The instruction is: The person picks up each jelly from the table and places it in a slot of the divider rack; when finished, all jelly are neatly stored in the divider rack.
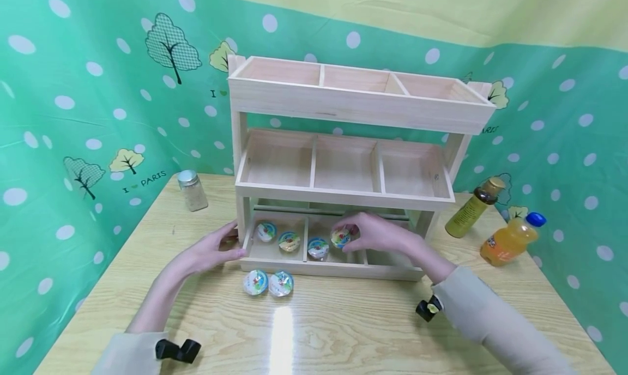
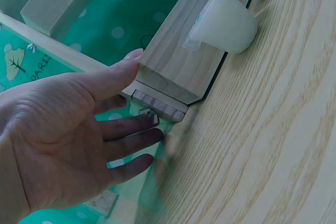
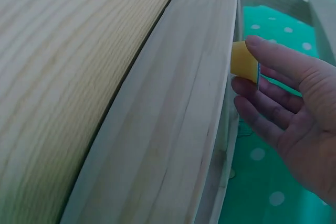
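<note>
My right hand (image 1: 375,233) pinches a small yellow jelly cup (image 3: 242,62) between thumb and fingers, inside the middle compartment of the wooden rack's bottom tier (image 1: 333,268). Beside it in that compartment sits another jelly cup (image 1: 318,248) with a printed lid. Two more, a pale one (image 1: 266,231) and a yellowish one (image 1: 289,241), lie in the left compartment. My left hand (image 2: 68,129) has its thumb against the bottom tier's left front corner, its other fingers loosely extended beside the end. Two white jelly cups (image 1: 255,282) (image 2: 228,22) stand on the table in front of the rack.
The rack's middle tier (image 1: 343,195) and top tier (image 1: 358,102) overhang the bottom one. A glass shaker with a metal lid (image 1: 193,191) stands at the back left. On the right are a green-labelled bottle (image 1: 473,209) and an orange drink bottle (image 1: 510,241). A patterned curtain (image 1: 98,119) surrounds the table.
</note>
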Available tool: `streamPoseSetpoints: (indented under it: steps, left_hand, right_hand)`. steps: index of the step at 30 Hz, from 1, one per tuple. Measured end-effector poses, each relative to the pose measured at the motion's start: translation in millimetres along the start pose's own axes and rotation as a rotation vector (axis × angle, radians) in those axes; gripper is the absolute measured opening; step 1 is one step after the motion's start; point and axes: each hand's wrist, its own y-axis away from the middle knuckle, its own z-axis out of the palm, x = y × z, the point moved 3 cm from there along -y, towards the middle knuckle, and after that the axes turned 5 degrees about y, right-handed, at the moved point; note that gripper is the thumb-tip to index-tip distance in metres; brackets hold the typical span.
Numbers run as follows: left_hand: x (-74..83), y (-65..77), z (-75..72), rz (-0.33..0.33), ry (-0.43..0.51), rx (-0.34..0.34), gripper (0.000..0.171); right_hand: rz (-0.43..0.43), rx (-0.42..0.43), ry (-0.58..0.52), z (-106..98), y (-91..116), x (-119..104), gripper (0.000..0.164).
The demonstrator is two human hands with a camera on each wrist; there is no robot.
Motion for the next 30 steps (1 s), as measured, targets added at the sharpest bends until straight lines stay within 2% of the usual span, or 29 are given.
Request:
streamPoseSetpoints:
  steps: [12,21,30]
  left_hand:
    - [1.1,0.1,-0.1,0.000,-0.007,-0.007,0.090]
    - [1.2,-0.4,-0.4,-0.005,-0.011,-0.004,0.090]
    - [0.2,-0.5,0.0,-0.019,-0.011,0.005,0.088]
  right_hand:
    - [0.006,-0.017,0.047,3,-16,14,0.050]
    - [-0.016,0.012,0.140,13,-21,16,0.048]
    - [-0.022,0.033,0.121,14,-21,17,0.050]
